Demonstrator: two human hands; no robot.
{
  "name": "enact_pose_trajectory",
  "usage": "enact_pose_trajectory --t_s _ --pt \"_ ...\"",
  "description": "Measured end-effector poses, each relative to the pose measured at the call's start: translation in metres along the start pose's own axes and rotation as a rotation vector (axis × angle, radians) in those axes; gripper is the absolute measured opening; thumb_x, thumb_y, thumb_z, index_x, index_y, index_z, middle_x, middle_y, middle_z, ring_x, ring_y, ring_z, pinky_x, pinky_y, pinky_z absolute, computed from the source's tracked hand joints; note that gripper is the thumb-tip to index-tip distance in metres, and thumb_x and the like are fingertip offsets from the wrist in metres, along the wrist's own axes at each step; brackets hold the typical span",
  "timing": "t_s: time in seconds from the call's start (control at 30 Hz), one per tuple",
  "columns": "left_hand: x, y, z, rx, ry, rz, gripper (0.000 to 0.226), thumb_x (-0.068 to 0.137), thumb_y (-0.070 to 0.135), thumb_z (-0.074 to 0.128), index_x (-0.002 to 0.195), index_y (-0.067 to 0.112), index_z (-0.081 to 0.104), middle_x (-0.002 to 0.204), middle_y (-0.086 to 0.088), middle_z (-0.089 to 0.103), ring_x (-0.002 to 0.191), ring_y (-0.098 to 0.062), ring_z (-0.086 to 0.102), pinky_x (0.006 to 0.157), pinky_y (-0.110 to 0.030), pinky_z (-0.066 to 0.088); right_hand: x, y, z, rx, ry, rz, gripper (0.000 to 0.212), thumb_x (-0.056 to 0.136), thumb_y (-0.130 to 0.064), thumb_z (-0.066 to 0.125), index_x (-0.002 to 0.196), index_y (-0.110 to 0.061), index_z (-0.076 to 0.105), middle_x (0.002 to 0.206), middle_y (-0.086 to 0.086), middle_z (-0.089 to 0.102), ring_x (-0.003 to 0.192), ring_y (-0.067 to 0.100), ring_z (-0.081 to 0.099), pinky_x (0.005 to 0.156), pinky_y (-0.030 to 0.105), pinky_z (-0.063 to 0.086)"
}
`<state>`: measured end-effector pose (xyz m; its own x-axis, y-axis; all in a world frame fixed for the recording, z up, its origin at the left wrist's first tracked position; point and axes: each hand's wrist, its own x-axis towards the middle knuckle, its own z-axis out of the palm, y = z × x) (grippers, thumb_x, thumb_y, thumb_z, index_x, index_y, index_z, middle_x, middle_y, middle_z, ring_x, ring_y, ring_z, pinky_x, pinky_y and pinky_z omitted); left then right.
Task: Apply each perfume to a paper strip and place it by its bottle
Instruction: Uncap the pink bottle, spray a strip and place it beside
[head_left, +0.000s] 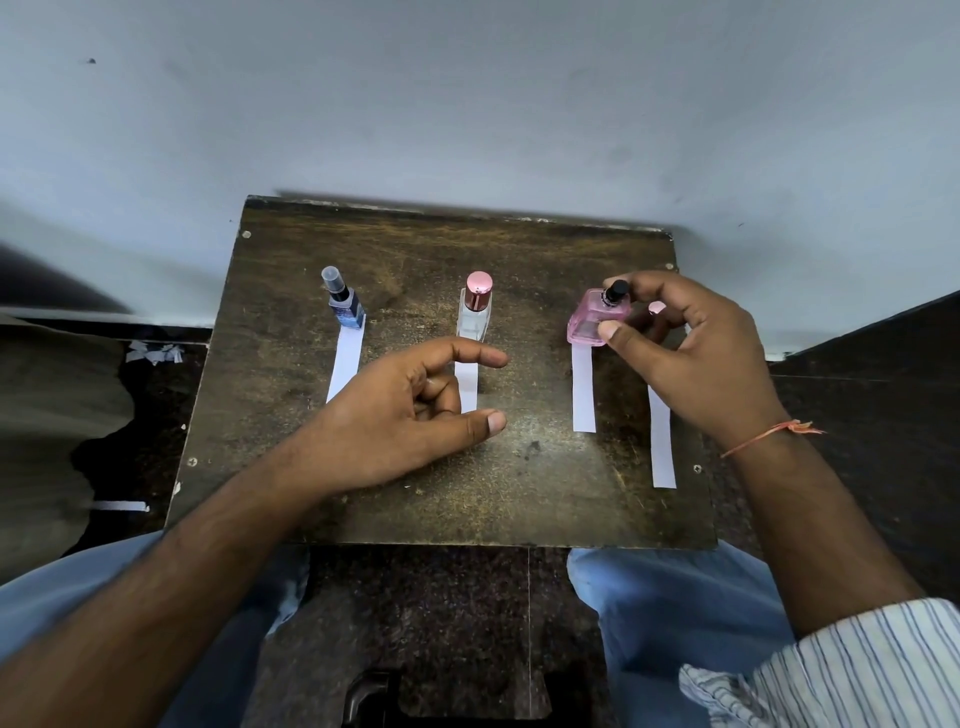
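Three perfume bottles stand in a row on a small dark wooden table (550, 493). A blue bottle (347, 302) at left has a white strip (345, 366) before it. A clear bottle with a pink cap (475, 306) stands in the middle, its strip (467, 387) partly behind my left hand (410, 421), which hovers open, holding nothing. My right hand (691, 353) grips the pink bottle (592, 322), tilted, black nozzle bare. A strip (583, 389) lies below it. A pink cap (656, 308) shows behind my fingers. Another strip (661, 441) lies at right.
The table stands against a pale wall (467, 104). Paper scraps (156, 352) lie on the dark floor at left, and another strip (120, 505) lies lower left. My knees in blue jeans (675, 613) are below the table's front edge.
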<state>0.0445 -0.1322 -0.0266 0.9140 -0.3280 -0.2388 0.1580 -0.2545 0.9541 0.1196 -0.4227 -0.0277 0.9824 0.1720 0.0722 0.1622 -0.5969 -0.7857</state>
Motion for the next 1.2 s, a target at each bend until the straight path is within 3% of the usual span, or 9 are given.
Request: enact_pose_trajectory --t_s 0.17,0.27,0.43,0.63,0.77,0.9,1.03,1.2 --pt "0.000 0.000 0.001 -0.003 0.004 0.003 0.051 0.086 0.038 0.077 0.134 0.031 0.065 0.056 0.014 0.048 0.050 -0.004 0.040 0.053 -0.016 0.037 0.001 -0.001 -0.008 -0.022 -0.039 -0.030 0.057 0.088 -0.015 0.088 0.137 -0.037 0.068 0.125 -0.014 0.070 0.087 0.019 0.066 0.082 0.019 0.055" --pt "0.000 0.001 0.001 0.002 0.008 0.007 0.050 0.086 0.040 0.076 0.134 0.032 0.065 0.055 0.014 0.049 0.051 -0.006 0.040 0.053 -0.018 0.037 0.004 0.006 -0.016 -0.065 -0.052 -0.030 0.073 0.081 -0.004 0.086 0.146 -0.030 0.062 0.135 -0.011 0.064 0.089 0.020 0.064 0.075 0.010 0.047" --pt "0.001 0.000 0.001 0.010 0.005 0.007 0.049 0.087 0.041 0.076 0.134 0.034 0.064 0.055 0.013 0.049 0.052 -0.008 0.041 0.054 -0.021 0.038 0.006 0.013 -0.025 -0.205 0.089 0.012 0.058 0.085 -0.012 0.082 0.138 -0.029 0.068 0.132 -0.008 0.065 0.089 0.021 0.061 0.076 0.001 0.038" --pt "0.001 -0.001 0.003 0.016 0.001 0.015 0.048 0.088 0.041 0.076 0.134 0.035 0.065 0.056 0.014 0.049 0.051 -0.007 0.041 0.054 -0.021 0.038 0.005 0.017 -0.021 -0.311 0.085 0.089 0.044 0.092 -0.026 0.083 0.134 -0.031 0.073 0.124 -0.014 0.069 0.087 0.012 0.058 0.074 0.000 0.036" --pt "0.002 -0.002 0.002 0.020 0.000 0.013 0.047 0.088 0.039 0.076 0.133 0.035 0.065 0.055 0.014 0.049 0.051 -0.005 0.041 0.053 -0.019 0.039 0.006 0.018 -0.018 -0.334 0.102 0.092 0.036 0.096 -0.023 0.080 0.131 -0.029 0.076 0.127 -0.006 0.075 0.092 0.010 0.060 0.082 0.020 0.042" --pt "0.001 -0.003 0.001 0.022 0.000 0.015 0.046 0.088 0.038 0.076 0.133 0.035 0.065 0.055 0.014 0.048 0.051 -0.004 0.041 0.053 -0.018 0.038 0.007 0.016 -0.016 -0.216 0.202 0.072 0.029 0.096 -0.028 0.079 0.125 -0.029 0.077 0.120 -0.012 0.076 0.088 0.015 0.066 0.076 0.011 0.046" --pt "0.000 -0.003 0.002 0.017 0.013 0.015 0.047 0.087 0.038 0.076 0.132 0.033 0.066 0.055 0.014 0.048 0.051 -0.004 0.040 0.054 -0.020 0.037 0.007 -0.001 -0.014 0.014 0.358 -0.052 0.021 0.099 -0.029 0.078 0.119 -0.029 0.075 0.117 -0.010 0.075 0.092 0.008 0.067 0.066 0.028 0.054" --pt "0.001 -0.003 0.002 0.026 0.009 0.018 0.047 0.087 0.040 0.076 0.132 0.033 0.065 0.055 0.013 0.048 0.052 -0.006 0.040 0.054 -0.023 0.037 0.001 -0.009 -0.012 0.036 0.336 -0.253 0.019 0.102 -0.017 0.077 0.121 -0.015 0.074 0.116 -0.001 0.072 0.095 0.027 0.069 0.068 0.042 0.057"
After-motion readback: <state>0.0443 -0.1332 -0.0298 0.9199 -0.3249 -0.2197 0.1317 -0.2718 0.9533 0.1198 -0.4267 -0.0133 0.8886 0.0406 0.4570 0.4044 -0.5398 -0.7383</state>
